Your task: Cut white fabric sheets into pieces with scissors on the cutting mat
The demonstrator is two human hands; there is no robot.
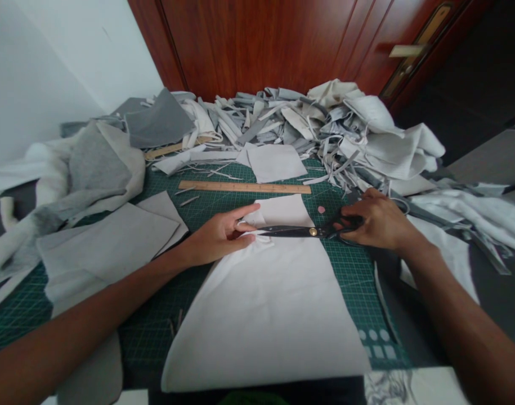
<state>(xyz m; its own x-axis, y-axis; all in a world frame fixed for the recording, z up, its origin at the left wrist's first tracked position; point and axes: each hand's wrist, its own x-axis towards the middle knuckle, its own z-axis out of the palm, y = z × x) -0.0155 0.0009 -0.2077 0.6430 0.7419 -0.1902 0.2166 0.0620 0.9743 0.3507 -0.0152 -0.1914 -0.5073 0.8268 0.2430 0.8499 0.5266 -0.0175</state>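
Note:
A large piece of white fabric (265, 315) lies in front of me and narrows toward its far end. My right hand (373, 220) is wrapped round the handles of black fabric scissors (295, 231). Their blades point left across the fabric and look almost closed, with the tips close to my left fingers. My left hand (223, 233) pinches the fabric's left edge between thumb and fingers, where it is bunched. Beyond the blades, a narrower part of the fabric continues toward the ruler.
Under everything lies a green cutting mat (147, 337). A wooden ruler (244, 187) rests beyond the fabric, near a small pink disc (321, 210). Scrap strips (261, 121) are heaped along the back. Grey-white cut pieces (113, 242) lie at left; a wooden door (257, 45) stands behind.

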